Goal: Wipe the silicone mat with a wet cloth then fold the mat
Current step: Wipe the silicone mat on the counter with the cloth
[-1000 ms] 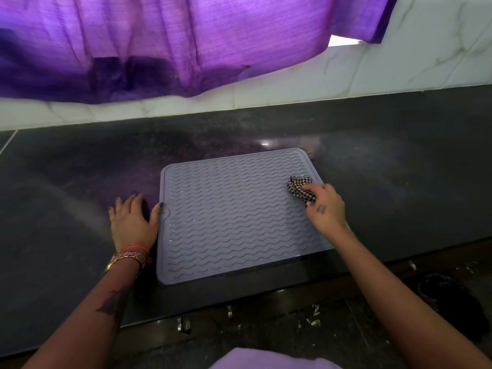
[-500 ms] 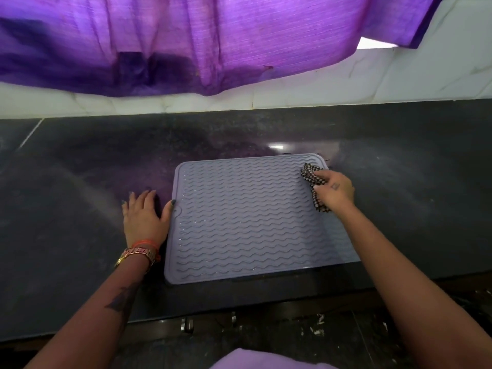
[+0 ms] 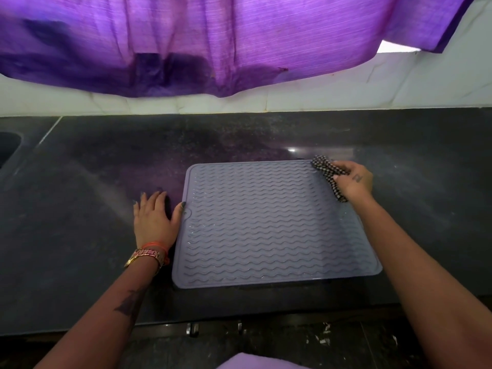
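One hand does the wiping: the right hand [image 3: 355,182] grips the checked cloth [image 3: 328,173] at the mat's far right corner, and should sweep along the ridges while the left hand [image 3: 154,218], fingers flat, steadies the left edge. The grey wavy-ribbed mat [image 3: 266,222] lies flat, unfolded, near the counter's [image 3: 80,209] front edge

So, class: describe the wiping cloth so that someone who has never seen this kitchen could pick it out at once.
Start at the dark stone counter below the purple curtain, where a grey wavy-ribbed silicone mat lies flat. At the mat's far right corner, the right hand grips a small bunched cloth. Its black-and-white check is the only pattern of that kind here.
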The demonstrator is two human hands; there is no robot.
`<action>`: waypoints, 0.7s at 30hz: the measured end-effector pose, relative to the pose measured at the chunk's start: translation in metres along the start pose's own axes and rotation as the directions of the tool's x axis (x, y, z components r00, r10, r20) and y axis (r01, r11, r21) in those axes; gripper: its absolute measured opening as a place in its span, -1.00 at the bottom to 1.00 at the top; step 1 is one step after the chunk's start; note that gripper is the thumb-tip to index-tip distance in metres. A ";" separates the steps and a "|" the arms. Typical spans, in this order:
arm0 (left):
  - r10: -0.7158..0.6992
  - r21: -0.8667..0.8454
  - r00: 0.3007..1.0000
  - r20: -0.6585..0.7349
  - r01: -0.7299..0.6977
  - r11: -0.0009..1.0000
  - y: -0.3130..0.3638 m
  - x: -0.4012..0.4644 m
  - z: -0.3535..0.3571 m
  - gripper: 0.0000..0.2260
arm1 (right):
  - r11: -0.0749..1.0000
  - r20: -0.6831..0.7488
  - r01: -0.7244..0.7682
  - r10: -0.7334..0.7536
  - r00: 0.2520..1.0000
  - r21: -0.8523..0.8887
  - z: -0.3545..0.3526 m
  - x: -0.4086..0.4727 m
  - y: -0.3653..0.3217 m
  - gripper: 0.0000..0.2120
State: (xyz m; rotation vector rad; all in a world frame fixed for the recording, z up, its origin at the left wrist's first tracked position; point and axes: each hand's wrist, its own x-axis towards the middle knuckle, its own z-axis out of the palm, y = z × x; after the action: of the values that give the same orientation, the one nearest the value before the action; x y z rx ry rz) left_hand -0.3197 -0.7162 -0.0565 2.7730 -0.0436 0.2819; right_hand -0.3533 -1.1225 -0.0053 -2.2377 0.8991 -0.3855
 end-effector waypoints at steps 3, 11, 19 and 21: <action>-0.003 -0.002 1.000 0.002 0.003 1.000 0.000 0.000 0.000 -0.48 | 0.988 -0.052 0.046 -0.054 0.997 -0.149 0.004 0.002 0.003 -0.61; -0.008 0.008 1.000 0.014 0.008 1.000 0.000 0.001 0.000 -0.46 | 0.980 0.027 0.120 -0.117 0.993 -0.160 0.008 0.015 -0.009 -0.61; -0.005 0.019 1.000 0.013 0.004 1.000 -0.002 0.002 0.003 -0.48 | 0.916 0.099 0.230 -0.209 0.973 -0.328 0.027 0.004 -0.028 -0.59; -0.003 0.022 1.000 0.011 0.002 1.000 -0.002 0.003 0.003 -0.49 | 0.894 0.162 0.294 -0.253 0.954 -0.338 0.033 -0.002 -0.036 -0.57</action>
State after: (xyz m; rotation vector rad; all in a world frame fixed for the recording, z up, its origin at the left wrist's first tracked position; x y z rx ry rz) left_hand -0.3164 -0.7154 -0.0597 2.7966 -0.0400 0.2681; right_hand -0.3208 -1.0863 -0.0041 -2.7083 0.6300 -0.2276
